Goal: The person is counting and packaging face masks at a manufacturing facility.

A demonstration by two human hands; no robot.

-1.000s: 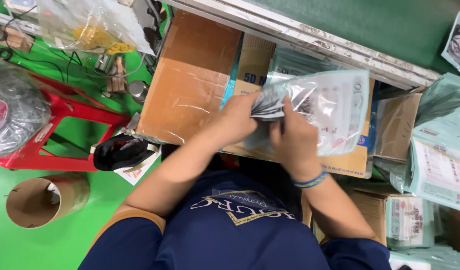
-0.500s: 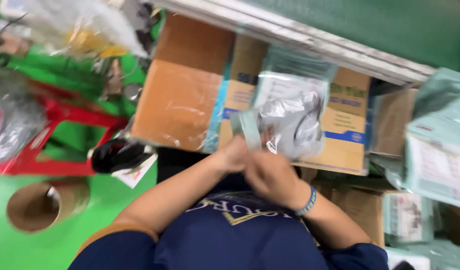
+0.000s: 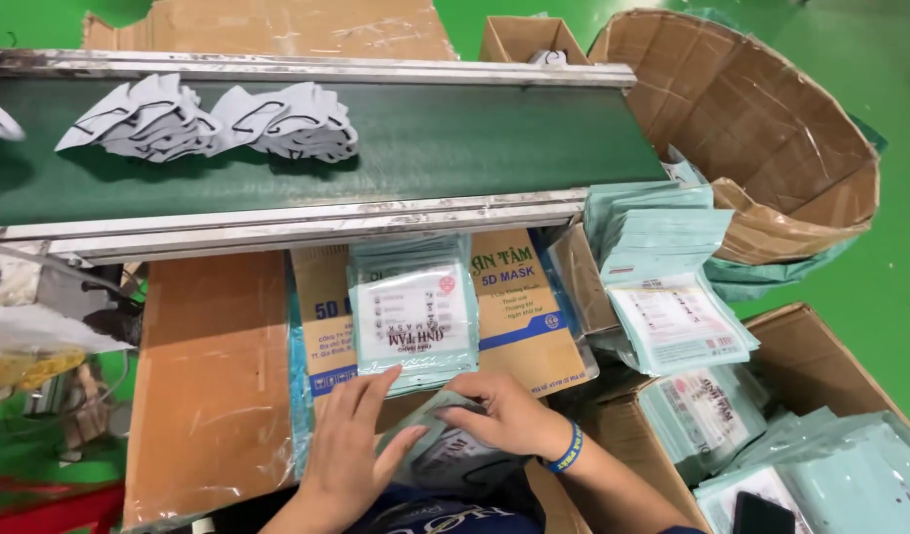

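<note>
So right now both hands are working on a grey bundle of face masks [image 3: 445, 445] down at 6 o'clock, just below a stack of pale green mask pouches [image 3: 412, 311]. Left hand [image 3: 351, 450] is lying with fingers spread, palm side against the left edge of the bundle, fingertips reaching up toward the bottom of the pouch stack. Right hand [image 3: 509, 415] is curling over the top of the bundle and pinching it between thumb and fingers; a blue wristband [image 3: 567, 448] is sitting on that wrist.

That pouch stack is resting on a flattened printed carton [image 3: 514, 321] at dead centre, which is serving as the counter. A plain brown cardboard sheet [image 3: 213, 376] is lying at 8 o'clock. Up at 11 o'clock, two heaps of loose grey masks [image 3: 213, 121] are sitting on a dark green conveyor belt [image 3: 455, 138] that's running across the top. More pouches [image 3: 673, 287] are piling up at 3 o'clock, and a box [image 3: 821, 346] at 4 o'clock is holding even more. A big round cardboard bin [image 3: 772, 129] is standing at 1 o'clock on the green floor [image 3: 890, 297].
</note>
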